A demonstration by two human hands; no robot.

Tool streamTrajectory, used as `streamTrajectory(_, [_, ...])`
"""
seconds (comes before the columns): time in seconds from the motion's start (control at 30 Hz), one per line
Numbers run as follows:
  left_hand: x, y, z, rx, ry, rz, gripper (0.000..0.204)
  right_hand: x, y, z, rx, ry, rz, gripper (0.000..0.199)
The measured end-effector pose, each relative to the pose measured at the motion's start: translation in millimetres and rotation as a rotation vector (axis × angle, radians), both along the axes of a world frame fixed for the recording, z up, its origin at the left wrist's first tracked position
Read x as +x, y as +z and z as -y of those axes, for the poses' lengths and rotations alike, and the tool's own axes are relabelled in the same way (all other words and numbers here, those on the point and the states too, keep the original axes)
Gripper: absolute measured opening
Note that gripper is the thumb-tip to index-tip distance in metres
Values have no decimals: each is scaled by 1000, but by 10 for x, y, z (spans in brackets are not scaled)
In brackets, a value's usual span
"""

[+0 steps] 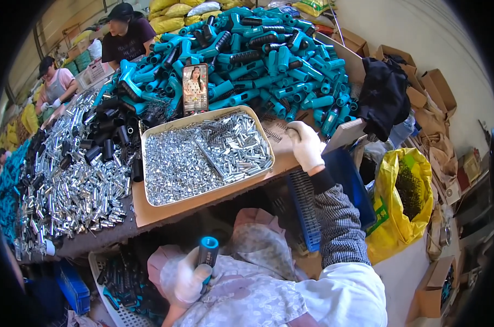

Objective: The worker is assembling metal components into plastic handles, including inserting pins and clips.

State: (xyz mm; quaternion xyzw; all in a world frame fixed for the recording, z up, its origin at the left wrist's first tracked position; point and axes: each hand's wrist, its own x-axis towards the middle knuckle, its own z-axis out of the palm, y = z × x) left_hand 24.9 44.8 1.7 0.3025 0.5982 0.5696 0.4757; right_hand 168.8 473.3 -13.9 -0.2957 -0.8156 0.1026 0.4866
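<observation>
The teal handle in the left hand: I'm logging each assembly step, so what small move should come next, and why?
Probably the right hand picks up a spring beside the tray. It rests on the table edge there, seemingly empty, while the left hand holds the teal handle upright, open end up, over the lap.

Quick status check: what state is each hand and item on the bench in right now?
Left hand: gloved, gripping a teal-and-black handle upright.
Right hand: gloved, resting at the springs beside the tray.
Tray: full of small metal parts.
Phone: propped upright, screen lit.
Yellow bag: open.
</observation>
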Motion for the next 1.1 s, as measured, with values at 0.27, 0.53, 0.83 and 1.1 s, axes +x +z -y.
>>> streamTrajectory(0.27, [-169, -104, -36, -35, -18, -338, 91, -219, 570, 1922, -238, 1015, 251, 12])
streamTrajectory(0.53, [-136, 254, -120, -200, -125, -703, 63, -308, 423, 2300, -266, 885, 357, 16])
streamTrajectory(0.83, [-179, 123, -162, -75, 113, -539, 64, -757, 1264, 160, 115, 147, 185, 33])
streamTrajectory(1.1, [-174, -66, -134, -115, 153, -570, 76, -1101, 1506, -1085, -281, -447, 387, 70])
